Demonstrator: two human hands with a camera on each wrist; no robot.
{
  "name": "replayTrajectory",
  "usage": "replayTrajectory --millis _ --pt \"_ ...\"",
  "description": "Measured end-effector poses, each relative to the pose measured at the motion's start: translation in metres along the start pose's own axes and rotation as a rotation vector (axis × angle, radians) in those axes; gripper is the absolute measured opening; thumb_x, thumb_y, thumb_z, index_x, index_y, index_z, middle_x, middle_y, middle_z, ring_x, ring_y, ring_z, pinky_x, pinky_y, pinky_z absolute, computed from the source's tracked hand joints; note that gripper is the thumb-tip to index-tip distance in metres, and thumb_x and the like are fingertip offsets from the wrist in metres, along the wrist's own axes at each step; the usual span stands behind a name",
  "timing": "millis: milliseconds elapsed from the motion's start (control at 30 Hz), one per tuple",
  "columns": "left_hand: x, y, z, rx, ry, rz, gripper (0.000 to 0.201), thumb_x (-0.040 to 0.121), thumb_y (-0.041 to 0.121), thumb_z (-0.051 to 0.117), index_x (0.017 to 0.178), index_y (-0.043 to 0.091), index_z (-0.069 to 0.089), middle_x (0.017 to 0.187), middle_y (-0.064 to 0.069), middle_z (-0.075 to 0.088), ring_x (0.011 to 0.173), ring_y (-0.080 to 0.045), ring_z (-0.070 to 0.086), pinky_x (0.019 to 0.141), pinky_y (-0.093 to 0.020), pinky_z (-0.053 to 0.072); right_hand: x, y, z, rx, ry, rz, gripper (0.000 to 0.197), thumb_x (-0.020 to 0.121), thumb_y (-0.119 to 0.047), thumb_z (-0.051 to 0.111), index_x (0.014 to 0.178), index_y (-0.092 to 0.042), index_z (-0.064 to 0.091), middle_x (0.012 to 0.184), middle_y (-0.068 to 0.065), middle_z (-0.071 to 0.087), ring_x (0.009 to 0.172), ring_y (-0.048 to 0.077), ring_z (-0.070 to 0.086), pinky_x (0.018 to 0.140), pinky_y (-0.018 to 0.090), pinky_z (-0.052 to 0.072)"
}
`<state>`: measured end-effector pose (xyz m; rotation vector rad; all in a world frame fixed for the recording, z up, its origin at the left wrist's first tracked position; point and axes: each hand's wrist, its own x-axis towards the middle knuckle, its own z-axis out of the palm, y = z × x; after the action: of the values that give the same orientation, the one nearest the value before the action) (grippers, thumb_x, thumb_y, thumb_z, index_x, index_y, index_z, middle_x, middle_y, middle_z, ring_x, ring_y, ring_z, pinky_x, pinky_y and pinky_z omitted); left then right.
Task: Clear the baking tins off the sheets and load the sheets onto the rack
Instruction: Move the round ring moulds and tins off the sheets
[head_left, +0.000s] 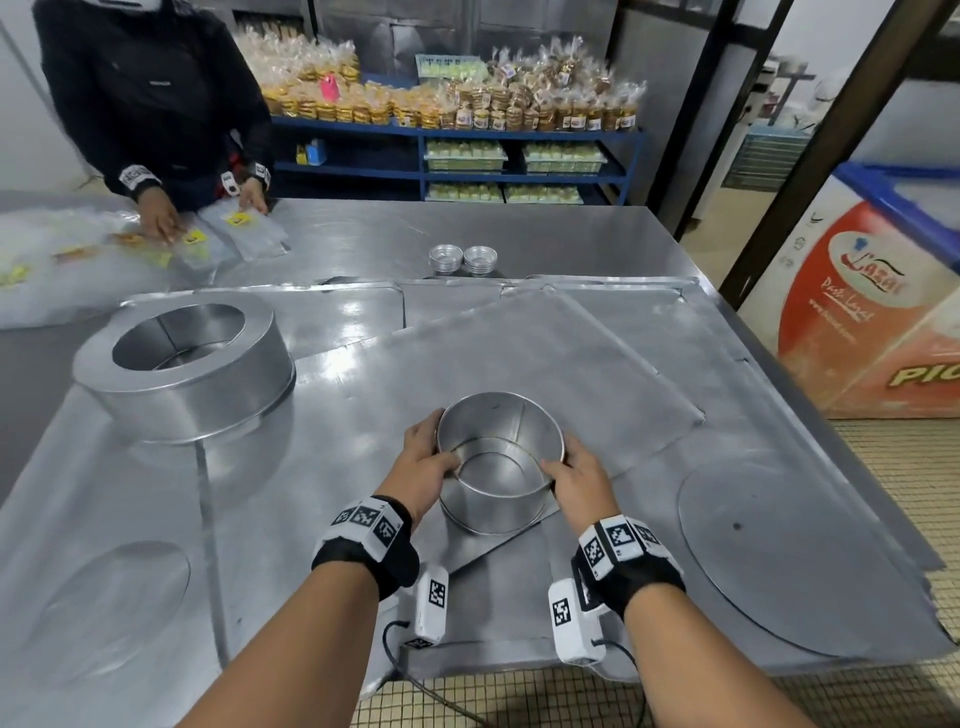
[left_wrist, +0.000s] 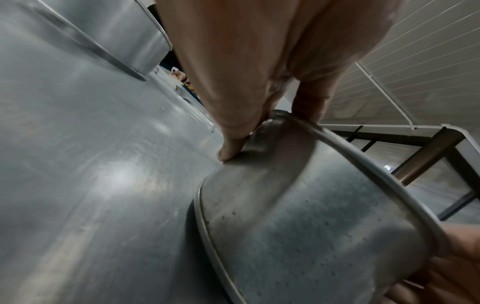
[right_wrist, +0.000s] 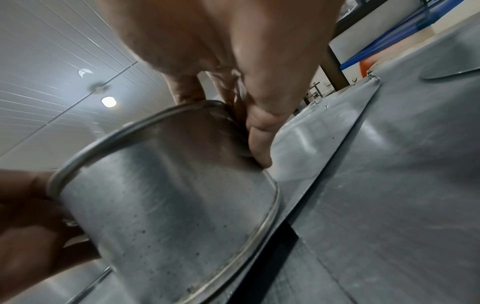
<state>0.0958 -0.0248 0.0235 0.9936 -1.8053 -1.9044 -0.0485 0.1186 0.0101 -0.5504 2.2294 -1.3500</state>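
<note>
A small round baking tin (head_left: 500, 462) stands on a tilted metal sheet (head_left: 519, 353) in the middle of the table. My left hand (head_left: 423, 460) grips its left wall, thumb over the rim. My right hand (head_left: 576, 475) grips its right wall the same way. In the left wrist view the tin (left_wrist: 298, 216) fills the lower right, fingers (left_wrist: 233, 144) against its side. In the right wrist view the tin (right_wrist: 168, 205) sits lower left. A larger round tin (head_left: 187, 364) stands on the sheet at the left.
Several sheets (head_left: 701, 332) overlap across the steel table. A flat round disc (head_left: 789, 561) lies at right. Two stacks of small tart tins (head_left: 462, 259) stand at the back. Another person (head_left: 156, 104) handles plastic bags at far left. A freezer (head_left: 883, 291) stands right.
</note>
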Motion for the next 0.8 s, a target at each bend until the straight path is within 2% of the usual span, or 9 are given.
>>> replayTrajectory --millis 167,267,367,433,500,567,667,733,800 --pt "-0.003 0.002 0.0 0.088 0.0 -0.031 0.081 0.071 0.018 0.057 0.149 0.028 0.037 0.145 0.005 0.033 0.127 -0.017 0.046 0.105 -0.035 0.045 -0.001 -0.007 -0.004 -0.07 -0.02 -0.004 0.032 0.083 -0.01 0.061 0.112 -0.022 0.065 0.103 0.001 0.07 0.101 0.025 0.063 0.085 0.031 0.047" --pt "-0.006 0.011 0.001 0.235 -0.022 -0.021 0.067 0.086 0.012 0.057 0.148 0.026 0.037 0.136 0.004 0.034 0.127 -0.021 0.044 0.103 -0.031 0.037 -0.001 -0.012 -0.004 -0.158 -0.017 0.018 0.041 0.083 -0.009 0.06 0.122 -0.018 0.06 0.111 0.007 0.067 0.106 0.028 0.06 0.086 0.031 0.045" --pt "-0.008 0.019 -0.009 0.358 -0.064 -0.005 0.049 0.097 0.009 0.054 0.144 0.018 0.043 0.129 0.003 0.047 0.118 -0.016 0.048 0.093 -0.022 0.033 -0.003 -0.025 0.0 -0.297 -0.008 -0.018 0.058 0.082 -0.009 0.061 0.138 -0.011 0.046 0.129 0.014 0.058 0.123 0.031 0.053 0.096 0.033 0.043" --pt "-0.008 0.023 -0.024 0.504 -0.062 0.008 0.039 0.1 0.019 0.053 0.139 0.015 0.052 0.129 0.001 0.059 0.117 -0.018 0.055 0.094 -0.025 0.038 -0.006 -0.04 0.008 -0.448 -0.018 -0.1 0.07 0.086 -0.013 0.061 0.149 -0.006 0.031 0.149 0.016 0.037 0.14 0.03 0.033 0.112 0.033 0.03" --pt "-0.011 0.025 -0.045 0.631 -0.048 0.0 0.036 0.099 0.026 0.054 0.133 0.015 0.059 0.128 -0.004 0.065 0.115 -0.021 0.061 0.098 -0.03 0.044 -0.012 -0.06 0.021 -0.613 -0.01 -0.239 0.067 0.089 -0.019 0.059 0.149 -0.009 0.031 0.154 0.014 0.026 0.145 0.029 0.021 0.117 0.036 0.023" --pt "-0.017 0.026 -0.069 0.728 -0.032 -0.024 0.033 0.097 0.027 0.056 0.127 0.016 0.063 0.122 -0.005 0.068 0.109 -0.022 0.064 0.096 -0.032 0.049 -0.019 -0.082 0.043 -0.753 -0.015 -0.363 0.058 0.09 -0.025 0.057 0.144 -0.014 0.041 0.151 0.01 0.031 0.142 0.028 0.027 0.116 0.04 0.028" --pt "-0.028 0.024 -0.114 0.877 -0.033 -0.073 0.032 0.094 0.029 0.06 0.123 0.017 0.064 0.121 -0.004 0.067 0.107 -0.022 0.064 0.095 -0.034 0.051 -0.032 -0.11 0.089 -0.77 -0.18 -0.457 0.047 0.091 -0.024 0.055 0.136 -0.013 0.053 0.139 0.011 0.05 0.13 0.028 0.044 0.111 0.036 0.034" --pt "-0.036 0.017 -0.15 0.983 -0.02 -0.124 0.036 0.092 0.032 0.064 0.124 0.017 0.063 0.124 -0.005 0.065 0.113 -0.023 0.06 0.097 -0.034 0.049 -0.043 -0.12 0.123 -0.762 -0.312 -0.465 0.043 0.09 -0.026 0.057 0.131 -0.012 0.058 0.129 0.01 0.06 0.12 0.026 0.055 0.105 0.035 0.042" --pt "-0.046 0.006 -0.189 1.022 0.003 -0.204 0.041 0.09 0.033 0.068 0.127 0.017 0.061 0.127 -0.005 0.064 0.116 -0.024 0.058 0.098 -0.034 0.048 -0.056 -0.126 0.159 -0.767 -0.448 -0.432 0.044 0.089 -0.029 0.061 0.13 -0.013 0.059 0.125 0.007 0.063 0.114 0.024 0.06 0.101 0.035 0.047"
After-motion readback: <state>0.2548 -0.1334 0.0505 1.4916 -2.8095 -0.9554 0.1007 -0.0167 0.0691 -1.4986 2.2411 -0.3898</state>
